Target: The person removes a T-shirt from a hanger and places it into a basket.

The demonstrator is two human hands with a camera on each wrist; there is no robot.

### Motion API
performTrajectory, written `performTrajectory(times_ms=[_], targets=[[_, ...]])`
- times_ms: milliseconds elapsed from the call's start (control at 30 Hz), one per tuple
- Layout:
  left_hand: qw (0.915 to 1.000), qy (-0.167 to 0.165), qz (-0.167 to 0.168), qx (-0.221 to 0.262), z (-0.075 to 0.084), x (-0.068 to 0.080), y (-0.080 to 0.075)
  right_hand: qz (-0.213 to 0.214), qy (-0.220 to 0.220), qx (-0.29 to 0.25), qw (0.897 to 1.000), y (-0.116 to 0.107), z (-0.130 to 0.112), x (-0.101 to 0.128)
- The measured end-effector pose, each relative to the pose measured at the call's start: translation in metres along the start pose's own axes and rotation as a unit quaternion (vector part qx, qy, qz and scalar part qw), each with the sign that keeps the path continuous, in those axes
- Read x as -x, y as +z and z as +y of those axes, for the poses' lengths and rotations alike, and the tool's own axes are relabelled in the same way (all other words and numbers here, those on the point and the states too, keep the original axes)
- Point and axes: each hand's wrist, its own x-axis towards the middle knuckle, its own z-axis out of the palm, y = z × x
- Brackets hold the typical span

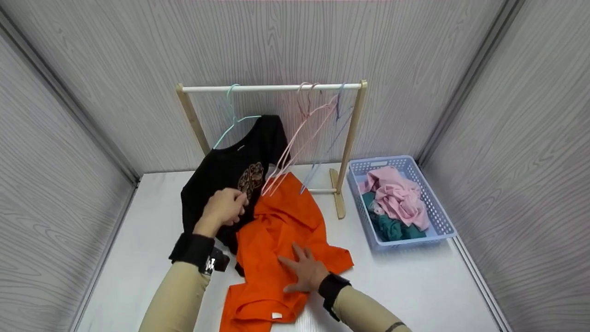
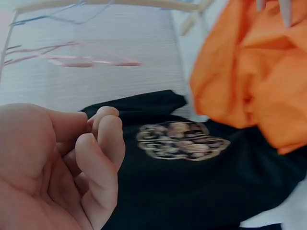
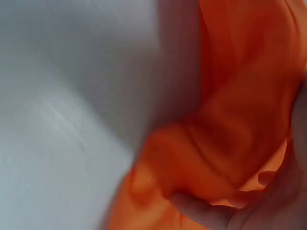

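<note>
Spreading the orange shirt on the bench, below the rack

The right hand [image 1: 308, 273] lies flat, fingers straight, on the orange shirt [image 1: 276, 240] at lower centre; the left hand [image 1: 225, 206], fingers loosely curled, rests against the black shirt [image 1: 226, 175] hanging left of it and seems to hold nothing. Judged step: flattening the shirt. Next likely calls for taking a pink hanger [image 1: 295, 143] from the rack [image 1: 272, 87] at upper centre.

head cam high, looking forward and down over white surface [image 1: 415, 286], left wrist cam close, facing black printed t-shirt [image 2: 201, 182], right wrist cam very close, blurred, all three share crumpled orange cotton shirt [image 1: 276, 240]
</note>
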Motion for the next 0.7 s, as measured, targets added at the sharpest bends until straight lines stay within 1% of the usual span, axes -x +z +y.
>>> performTrajectory(times_ms=[67,100,167,200,300,367,400,467,533,600,667,700], targets=[[0.9998,0.006,-0.016,-0.011,-0.006,0.006,0.009,-0.001,0.009,0.049,0.999,0.013,-0.004,-0.002],[0.9995,0.012,-0.021,-0.019,-0.008,0.009,0.013,0.004,0.012,0.064,0.998,0.019,-0.004,-0.002],[0.9989,0.023,-0.027,-0.031,-0.010,0.013,0.018,0.032,0.011,0.082,0.996,0.029,0.001,-0.001],[0.9985,0.029,-0.027,-0.037,-0.011,0.014,0.020,0.053,0.007,0.088,0.995,0.032,0.005,0.000],[0.9976,0.043,-0.029,-0.046,-0.011,0.017,0.026,0.116,-0.011,0.083,0.990,0.036,0.026,0.010],[0.9973,0.047,-0.033,-0.045,-0.011,0.018,0.030,0.144,-0.017,0.067,0.987,0.033,0.045,0.020],[0.9973,0.047,-0.037,-0.044,-0.012,0.018,0.032,0.150,-0.015,0.053,0.987,0.031,0.056,0.025],[0.9970,0.047,-0.043,-0.043,-0.013,0.019,0.036,0.136,0.000,0.010,0.991,0.024,0.078,0.037],[0.9972,0.043,-0.048,-0.039,-0.013,0.020,0.039,0.099,0.031,-0.047,0.994,0.014,0.097,0.047],[0.9972,0.039,-0.052,-0.036,-0.014,0.022,0.042,0.059,0.069,-0.096,0.991,0.001,0.111,0.055],[0.9971,0.038,-0.057,-0.033,-0.014,0.025,0.044,0.035,0.093,-0.129,0.987,-0.012,0.116,0.060],[0.9971,0.037,-0.059,-0.031,-0.014,0.026,0.046,0.030,0.097,-0.136,0.986,-0.017,0.116,0.061]])
